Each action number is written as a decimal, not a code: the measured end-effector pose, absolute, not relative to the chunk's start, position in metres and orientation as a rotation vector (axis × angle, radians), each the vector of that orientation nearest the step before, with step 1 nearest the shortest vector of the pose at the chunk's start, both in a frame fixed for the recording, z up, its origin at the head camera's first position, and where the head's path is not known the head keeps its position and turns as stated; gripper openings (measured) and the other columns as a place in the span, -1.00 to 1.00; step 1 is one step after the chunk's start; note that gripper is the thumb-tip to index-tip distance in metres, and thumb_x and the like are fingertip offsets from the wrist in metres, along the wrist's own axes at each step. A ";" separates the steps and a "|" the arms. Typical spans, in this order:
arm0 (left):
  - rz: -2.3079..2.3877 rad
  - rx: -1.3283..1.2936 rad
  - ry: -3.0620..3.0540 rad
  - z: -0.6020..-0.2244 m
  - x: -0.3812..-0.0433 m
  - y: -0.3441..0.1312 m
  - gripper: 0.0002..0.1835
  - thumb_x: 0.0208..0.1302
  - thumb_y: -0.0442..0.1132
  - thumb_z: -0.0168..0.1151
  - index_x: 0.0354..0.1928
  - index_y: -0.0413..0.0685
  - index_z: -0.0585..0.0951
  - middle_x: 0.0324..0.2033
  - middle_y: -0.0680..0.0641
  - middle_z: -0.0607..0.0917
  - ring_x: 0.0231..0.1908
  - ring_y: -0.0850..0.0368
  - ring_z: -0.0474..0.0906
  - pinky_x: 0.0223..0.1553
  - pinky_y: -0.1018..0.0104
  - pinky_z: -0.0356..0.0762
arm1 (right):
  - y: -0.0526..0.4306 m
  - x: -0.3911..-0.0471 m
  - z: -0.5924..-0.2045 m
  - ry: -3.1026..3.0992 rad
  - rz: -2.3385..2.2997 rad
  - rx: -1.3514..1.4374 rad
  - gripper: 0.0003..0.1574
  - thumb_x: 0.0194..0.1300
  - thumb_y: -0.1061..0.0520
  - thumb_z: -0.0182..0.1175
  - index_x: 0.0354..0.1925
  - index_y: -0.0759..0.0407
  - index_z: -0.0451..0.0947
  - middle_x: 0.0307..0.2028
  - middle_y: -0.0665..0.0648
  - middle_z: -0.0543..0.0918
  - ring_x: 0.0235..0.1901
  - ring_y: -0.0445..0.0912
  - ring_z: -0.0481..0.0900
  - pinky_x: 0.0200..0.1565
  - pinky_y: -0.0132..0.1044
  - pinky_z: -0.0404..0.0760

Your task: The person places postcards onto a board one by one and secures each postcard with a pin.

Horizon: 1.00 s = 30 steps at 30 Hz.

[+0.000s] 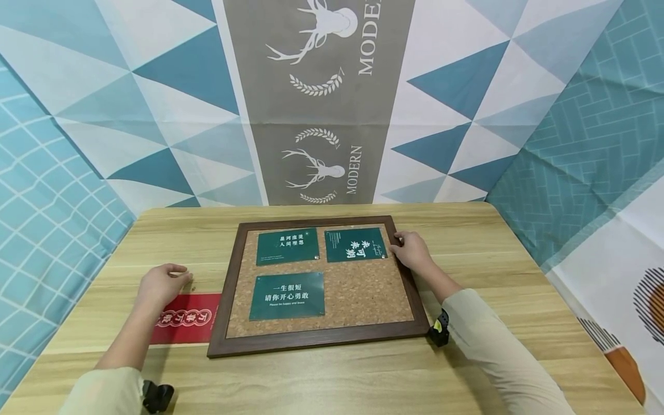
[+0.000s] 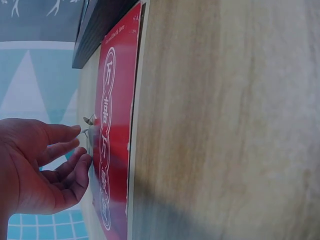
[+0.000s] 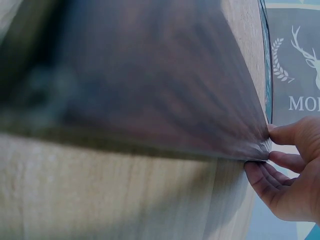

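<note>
A cork board [image 1: 368, 294] in a dark brown wooden frame [image 1: 321, 340] lies on the table. Three green cards with white writing are on it: an upper left card [image 1: 285, 253], an upper right card [image 1: 339, 245] and a lower left card [image 1: 287, 311]. Beside the upper right card, my right hand [image 1: 415, 253] grips the frame's right edge between thumb and fingers. To the board's left, my left hand [image 1: 161, 285] hovers by the red card [image 1: 184, 328], fingers loosely curled and holding nothing visible. Small metal thumbtacks [image 2: 90, 120] lie just past its fingertips.
The light wooden table [image 1: 321, 380] runs back to a patterned wall cloth [image 1: 321, 115]. Dark wrist devices sit on the left sleeve [image 1: 104, 392] and the right sleeve [image 1: 498, 346]. The frame's left side overlaps the red card's end.
</note>
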<state>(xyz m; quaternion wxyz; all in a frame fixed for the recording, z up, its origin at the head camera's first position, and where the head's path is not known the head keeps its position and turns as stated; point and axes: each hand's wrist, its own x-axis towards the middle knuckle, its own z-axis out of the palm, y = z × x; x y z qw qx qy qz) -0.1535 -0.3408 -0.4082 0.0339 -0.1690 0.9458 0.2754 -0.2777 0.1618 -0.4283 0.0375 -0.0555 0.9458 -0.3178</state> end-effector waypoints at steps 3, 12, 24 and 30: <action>0.829 -0.517 2.919 -0.410 -0.155 -0.341 -0.57 0.31 -0.15 0.06 0.02 -0.40 0.50 -0.03 -0.49 0.54 -0.06 -0.39 0.45 -0.10 -0.11 0.42 | 0.162 -0.278 -0.429 2.900 -0.978 -0.168 -0.42 0.32 0.14 0.14 0.23 0.38 0.33 -0.26 0.34 0.63 -0.58 -0.10 0.39 -0.47 -0.32 0.36; 0.800 -0.489 2.965 -0.413 -0.158 -0.341 -0.67 0.27 -0.22 0.08 -0.12 -0.40 0.58 -0.09 -0.46 0.58 -0.09 -0.38 0.46 -0.10 -0.13 0.40 | 0.162 -0.278 -0.430 2.896 -0.981 -0.160 -0.41 0.32 0.14 0.14 0.23 0.38 0.33 -0.33 0.31 0.64 -0.63 -0.12 0.35 -0.50 -0.32 0.35; 0.806 -0.532 2.960 -0.414 -0.158 -0.339 -0.70 0.26 -0.23 0.10 -0.19 -0.38 0.62 -0.13 -0.44 0.58 -0.17 -0.30 0.49 -0.16 -0.07 0.40 | 0.162 -0.279 -0.430 2.895 -0.995 -0.154 -0.42 0.31 0.14 0.14 0.23 0.37 0.34 -0.54 0.21 0.55 -0.67 -0.15 0.27 -0.53 -0.32 0.31; 0.813 -0.551 2.953 -0.414 -0.159 -0.338 -0.70 0.28 -0.21 0.09 -0.20 -0.38 0.62 -0.15 -0.43 0.59 -0.18 -0.28 0.48 -0.19 -0.06 0.40 | 0.162 -0.279 -0.431 2.900 -0.988 -0.152 -0.42 0.31 0.14 0.14 0.23 0.37 0.35 -0.38 0.29 0.61 -0.62 -0.13 0.34 -0.50 -0.33 0.34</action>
